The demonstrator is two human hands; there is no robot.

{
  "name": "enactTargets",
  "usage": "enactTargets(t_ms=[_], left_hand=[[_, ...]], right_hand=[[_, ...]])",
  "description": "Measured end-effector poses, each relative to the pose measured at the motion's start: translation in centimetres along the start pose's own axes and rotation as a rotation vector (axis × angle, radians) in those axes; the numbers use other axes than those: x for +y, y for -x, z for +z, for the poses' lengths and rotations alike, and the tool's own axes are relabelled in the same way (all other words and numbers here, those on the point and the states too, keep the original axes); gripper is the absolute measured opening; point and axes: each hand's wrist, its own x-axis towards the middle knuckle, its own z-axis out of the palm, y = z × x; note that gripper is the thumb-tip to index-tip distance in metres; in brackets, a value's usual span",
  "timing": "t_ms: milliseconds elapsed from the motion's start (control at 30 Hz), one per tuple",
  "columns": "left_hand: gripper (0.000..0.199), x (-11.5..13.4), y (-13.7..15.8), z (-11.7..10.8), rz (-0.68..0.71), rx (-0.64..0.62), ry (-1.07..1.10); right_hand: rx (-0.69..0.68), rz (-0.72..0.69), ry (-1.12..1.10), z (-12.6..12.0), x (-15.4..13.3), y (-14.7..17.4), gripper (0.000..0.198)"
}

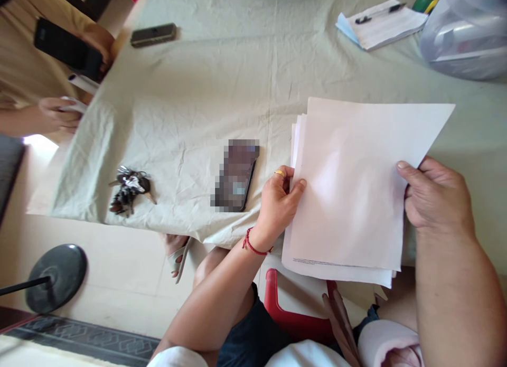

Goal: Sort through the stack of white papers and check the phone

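A loose stack of white paper sheets (352, 187) is held up over the near edge of the table. My left hand (283, 195) pinches its left edge between thumb and fingers; a gold ring and a red string bracelet show on that arm. On the opposite side, my right hand (439, 193) grips the right edge, thumb on top and the other fingers behind the paper. The top sheet looks blank, with a thin line of print along the lower edge of a sheet beneath. Left of my left hand lies a smartphone (237, 177), its screen blurred out.
A bunch of keys (132, 187) and a dark oblong case (153, 35) lie on the cloth-covered table (198, 92). A pen (380, 13) rests on a notepad (388, 29) beside a clear plastic container (467, 39). Another person at left holds a dark phone (65, 47). A red stool (297, 314) stands below.
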Motion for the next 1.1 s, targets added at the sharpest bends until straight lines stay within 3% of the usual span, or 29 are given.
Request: enactTargets(t_ms=[233, 500, 800, 933, 1100], left_hand=[[0.020, -0.1, 0.0, -0.1, 0.050, 0.013, 0.000], [0.014, -0.1, 0.2, 0.0, 0.052, 0.008, 0.059], [0.013, 0.0, 0.1, 0.1, 0.058, 0.008, 0.123], [0.014, 0.0, 0.2, 0.0, 0.055, 0.005, 0.159], [0.018, -0.1, 0.6, 0.0, 0.047, -0.013, 0.202]], right_hand=[[0.011, 0.019, 0.008, -0.1, 0.1, -0.2, 0.041], [0.027, -0.002, 0.000, -0.8, 0.6, -1.1, 0.069], [-0.230, 0.266, 0.027, -0.8, -1.8, 0.5, 0.073], [-0.260, 0.318, 0.016, -1.1, -2.4, 0.7, 0.064], [-0.289, 0.358, 0.071, -1.1, -2.2, 0.9, 0.070]])
